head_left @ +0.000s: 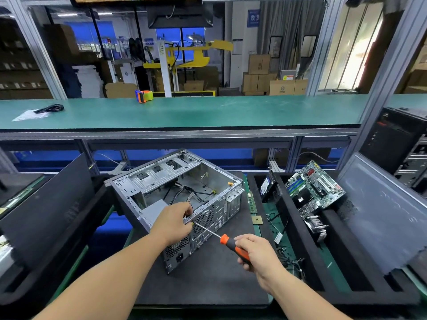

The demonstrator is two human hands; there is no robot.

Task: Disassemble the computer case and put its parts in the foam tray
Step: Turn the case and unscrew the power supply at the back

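Observation:
The grey computer case (pixel 161 181) lies open on its side on a black mat, with black cables and a power supply inside. My left hand (pixel 173 221) grips the top edge of the case's rear panel above the fan grille. My right hand (pixel 256 252) holds an orange-and-black screwdriver (pixel 227 241), whose tip touches the rear panel right beside my left fingers. The black foam tray (pixel 300 250) stands to the right, holding a motherboard (pixel 314 185), a drive (pixel 268 184) and a heatsink (pixel 317 225).
A RAM stick (pixel 251 202) and a CPU chip (pixel 257 219) lie on the mat right of the case. A grey side panel (pixel 381 211) leans at the far right, another black tower (pixel 397 139) behind it. A dark panel (pixel 50 199) leans on the left. A tape dispenser (pixel 144 96) sits on the upper shelf.

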